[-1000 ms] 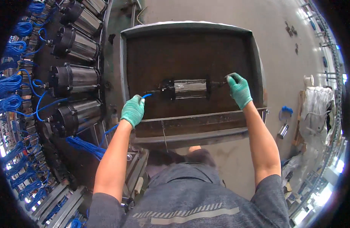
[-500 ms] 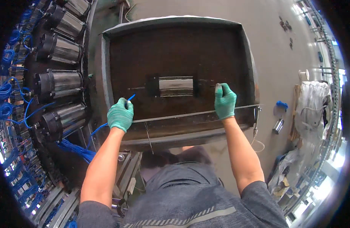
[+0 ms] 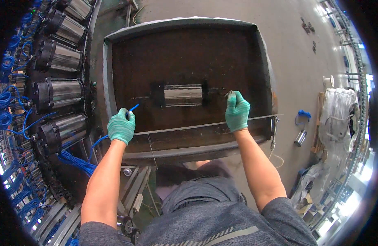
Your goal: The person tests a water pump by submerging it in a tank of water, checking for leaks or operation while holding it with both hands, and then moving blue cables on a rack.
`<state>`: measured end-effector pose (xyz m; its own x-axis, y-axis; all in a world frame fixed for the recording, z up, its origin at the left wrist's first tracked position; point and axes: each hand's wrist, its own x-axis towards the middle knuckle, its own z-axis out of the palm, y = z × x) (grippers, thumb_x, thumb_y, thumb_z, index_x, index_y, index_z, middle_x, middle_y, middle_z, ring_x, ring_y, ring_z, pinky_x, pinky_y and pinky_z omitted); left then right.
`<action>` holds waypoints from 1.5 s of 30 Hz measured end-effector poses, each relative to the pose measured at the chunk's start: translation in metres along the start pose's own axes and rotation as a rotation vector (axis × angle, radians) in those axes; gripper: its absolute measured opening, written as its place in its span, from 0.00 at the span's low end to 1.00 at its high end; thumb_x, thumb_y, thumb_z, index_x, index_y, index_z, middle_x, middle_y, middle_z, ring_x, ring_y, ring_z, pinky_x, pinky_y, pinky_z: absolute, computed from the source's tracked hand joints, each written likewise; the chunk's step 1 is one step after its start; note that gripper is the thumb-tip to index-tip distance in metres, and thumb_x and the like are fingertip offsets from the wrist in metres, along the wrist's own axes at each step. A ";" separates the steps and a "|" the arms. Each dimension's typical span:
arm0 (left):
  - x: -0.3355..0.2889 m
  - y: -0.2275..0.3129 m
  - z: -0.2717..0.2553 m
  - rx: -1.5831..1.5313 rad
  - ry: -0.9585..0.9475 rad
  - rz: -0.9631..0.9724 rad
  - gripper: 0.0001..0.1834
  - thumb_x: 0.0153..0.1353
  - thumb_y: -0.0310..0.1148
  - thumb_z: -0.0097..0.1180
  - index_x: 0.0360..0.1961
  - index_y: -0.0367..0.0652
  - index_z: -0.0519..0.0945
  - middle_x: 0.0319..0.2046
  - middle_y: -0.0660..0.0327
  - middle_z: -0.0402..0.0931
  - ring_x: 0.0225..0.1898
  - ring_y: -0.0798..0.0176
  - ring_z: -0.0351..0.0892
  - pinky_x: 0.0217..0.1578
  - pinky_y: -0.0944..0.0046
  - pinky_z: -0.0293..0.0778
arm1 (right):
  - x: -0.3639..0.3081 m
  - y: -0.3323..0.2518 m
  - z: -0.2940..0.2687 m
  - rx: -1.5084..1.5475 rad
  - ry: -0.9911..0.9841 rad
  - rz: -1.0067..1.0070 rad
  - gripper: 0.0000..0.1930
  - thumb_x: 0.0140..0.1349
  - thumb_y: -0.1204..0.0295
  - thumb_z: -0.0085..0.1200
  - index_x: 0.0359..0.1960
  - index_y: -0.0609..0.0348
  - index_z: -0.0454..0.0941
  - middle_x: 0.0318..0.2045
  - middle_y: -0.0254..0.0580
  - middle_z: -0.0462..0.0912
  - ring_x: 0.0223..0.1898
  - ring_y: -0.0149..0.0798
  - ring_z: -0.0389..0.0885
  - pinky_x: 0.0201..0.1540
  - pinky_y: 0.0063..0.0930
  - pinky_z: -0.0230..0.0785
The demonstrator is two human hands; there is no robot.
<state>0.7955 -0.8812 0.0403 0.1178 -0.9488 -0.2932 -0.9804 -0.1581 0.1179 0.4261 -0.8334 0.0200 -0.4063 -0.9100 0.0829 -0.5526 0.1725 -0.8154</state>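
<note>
The left hand [image 3: 121,126], in a green glove, is curled shut around a thin blue wire [image 3: 133,108] whose free end pokes up past the knuckles toward the tray; a second ago that hand sat farther up and inward, closer to the cylinder's black end, and it has since drawn back to the tray's near left corner with the wire in its grip. The right hand [image 3: 237,110], also gloved green, has come down the same way: its fingertips are pressed together on something thin at the end of a dark lead [image 3: 216,89], though what exactly they pinch is too small to tell. Between the two hands, and now a little beyond both, lies the metal cylinder [image 3: 182,94], shiny in the middle with black caps, resting on its side on the dark floor of the tray [image 3: 115,53], roughly central. Judging from this, both leads are being pulled outward and toward the body while the cylinder stays put, so the wires look stretched out straight to either side. Outward from the left hand, past the tray wall, a rack of similar cylinders [image 3: 59,94] stands in a row with bundles of blue cable [image 3: 76,160] hanging below. Beyond the right hand, on the grey floor, stands a small metal can [image 3: 300,137].
</note>
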 end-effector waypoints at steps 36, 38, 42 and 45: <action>0.001 0.005 -0.004 0.011 -0.033 -0.037 0.15 0.67 0.45 0.50 0.36 0.46 0.80 0.27 0.46 0.82 0.34 0.38 0.82 0.37 0.42 0.76 | 0.002 0.001 0.002 0.082 0.042 0.000 0.20 0.74 0.58 0.45 0.29 0.61 0.74 0.16 0.43 0.65 0.21 0.30 0.57 0.23 0.31 0.60; 0.001 0.005 -0.005 0.006 -0.033 -0.035 0.15 0.67 0.45 0.50 0.36 0.45 0.80 0.27 0.46 0.82 0.34 0.38 0.82 0.37 0.42 0.76 | 0.002 0.001 0.002 0.083 0.038 0.006 0.21 0.74 0.57 0.45 0.29 0.61 0.75 0.16 0.44 0.65 0.20 0.31 0.58 0.23 0.31 0.60; 0.001 0.006 -0.005 0.008 -0.048 -0.045 0.15 0.67 0.45 0.50 0.36 0.45 0.80 0.28 0.46 0.82 0.34 0.38 0.82 0.37 0.42 0.75 | 0.002 0.000 0.001 0.058 0.033 0.012 0.21 0.74 0.57 0.45 0.28 0.61 0.75 0.16 0.44 0.66 0.20 0.31 0.58 0.23 0.32 0.60; 0.001 0.005 -0.004 0.003 -0.053 -0.052 0.15 0.67 0.45 0.50 0.36 0.45 0.80 0.28 0.46 0.82 0.34 0.38 0.82 0.37 0.42 0.76 | 0.002 0.000 0.000 0.045 0.026 0.009 0.21 0.74 0.57 0.45 0.28 0.61 0.75 0.16 0.44 0.66 0.20 0.32 0.58 0.23 0.32 0.60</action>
<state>0.7913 -0.8846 0.0448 0.1601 -0.9235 -0.3487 -0.9736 -0.2060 0.0986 0.4252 -0.8352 0.0198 -0.4303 -0.8982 0.0897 -0.5158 0.1631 -0.8411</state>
